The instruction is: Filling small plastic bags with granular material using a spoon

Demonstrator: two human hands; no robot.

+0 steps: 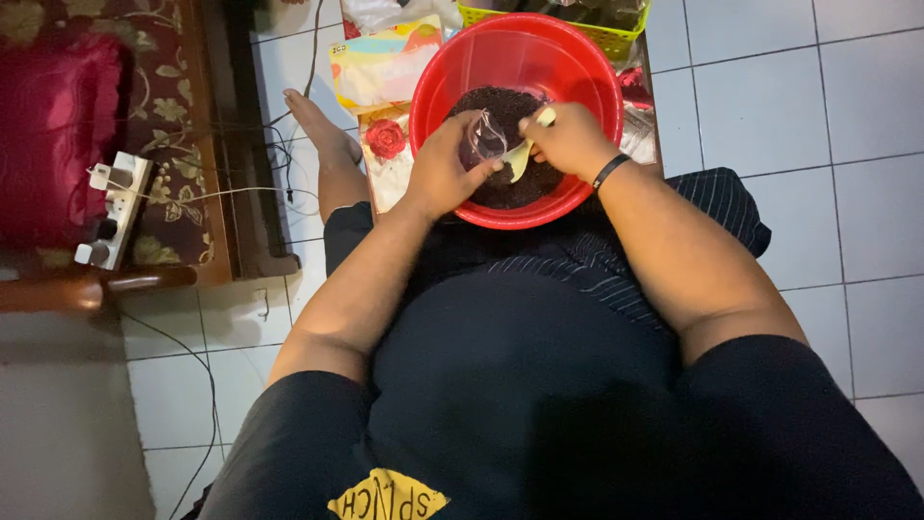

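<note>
Head view: left hand [445, 171] grips a small clear plastic bag [481, 141]; right hand [570, 141] clasps a yellow scoop [525, 154] over the red basin [577, 67] of dark grains [500, 106].

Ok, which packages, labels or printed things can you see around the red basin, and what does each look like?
Flat package: left of the red basin, rectangular, yellow, orange, pale blue.
Printed sheet with a red rose: under the basin's left edge, pale.
Clear small bag: in the left hand, over the dark contents.
Yellow patch: on the black shirt, bottom edge.
</note>
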